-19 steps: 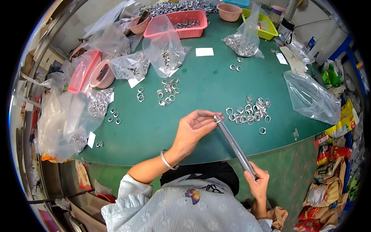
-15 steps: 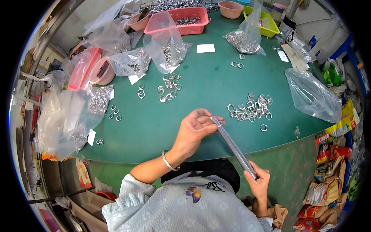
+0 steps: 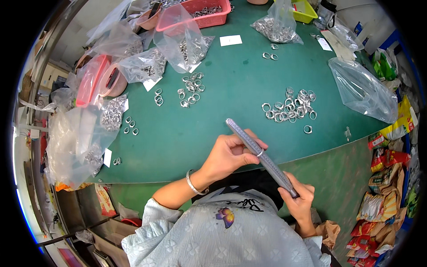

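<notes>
Now further down rod (image 3: 276, 171), ring (image 3: 260, 152), left hand (image 3: 232, 155)

The surface (image 3: 213, 102) was dark green, and the card (image 3: 231, 40) toward its far edge was white. The rod (image 3: 278, 172) was grey, patterned with fine marks, and the ring (image 3: 260, 152) around it was silver. The loose rings (image 3: 289, 104) heaped toward the surface's right edge were silver too. At the far edge, the basket (image 3: 214, 20) was pink and, farther right, the tray (image 3: 305, 16) yellow-green. The shirt (image 3: 249, 242) was pale blue-grey with a tone-on-tone clover-like pattern and a purple-and-yellow butterfly (image 3: 226, 217).
</notes>
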`<state>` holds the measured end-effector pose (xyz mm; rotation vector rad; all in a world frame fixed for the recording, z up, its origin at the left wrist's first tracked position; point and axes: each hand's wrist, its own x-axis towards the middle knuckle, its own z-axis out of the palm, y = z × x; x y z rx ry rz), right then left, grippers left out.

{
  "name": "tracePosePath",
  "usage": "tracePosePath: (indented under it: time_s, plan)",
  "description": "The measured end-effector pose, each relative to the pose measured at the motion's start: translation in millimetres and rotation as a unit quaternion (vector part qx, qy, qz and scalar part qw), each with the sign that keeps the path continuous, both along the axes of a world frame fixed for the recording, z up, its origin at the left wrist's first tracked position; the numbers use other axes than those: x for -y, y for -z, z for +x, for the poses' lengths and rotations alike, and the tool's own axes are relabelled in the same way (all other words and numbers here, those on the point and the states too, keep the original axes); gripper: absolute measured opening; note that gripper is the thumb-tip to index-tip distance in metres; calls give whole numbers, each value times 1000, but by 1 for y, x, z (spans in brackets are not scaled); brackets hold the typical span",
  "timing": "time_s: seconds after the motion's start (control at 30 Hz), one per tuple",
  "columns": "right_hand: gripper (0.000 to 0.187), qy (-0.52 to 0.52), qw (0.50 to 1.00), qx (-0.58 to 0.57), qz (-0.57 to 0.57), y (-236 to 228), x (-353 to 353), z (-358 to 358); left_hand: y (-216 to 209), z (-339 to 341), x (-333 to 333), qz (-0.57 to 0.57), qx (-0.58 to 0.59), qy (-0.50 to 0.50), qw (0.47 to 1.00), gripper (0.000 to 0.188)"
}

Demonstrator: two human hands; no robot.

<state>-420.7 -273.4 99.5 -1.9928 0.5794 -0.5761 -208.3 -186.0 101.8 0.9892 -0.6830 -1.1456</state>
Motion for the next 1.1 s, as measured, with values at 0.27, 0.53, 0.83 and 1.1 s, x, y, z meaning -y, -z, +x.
tracePosePath:
  time_s: [0.27,0.53,0.83,1.1]
  plan:
    - [39,-26,996,-32,85,-27,-2,3,17,-3,-4,-26,-35,-35,998,30]
    - [42,-89,995,-41,30,-59,7,5,19,-11,-5,-41,-123,-78,989,39]
    - [46,-94,989,-46,-106,-56,3,8,29,-10,-6,-105,-189,-77,973,36]
    - [47,-57,993,-20,-100,-29,5,20,17,-5,-1,-22,16,-171,985,40]
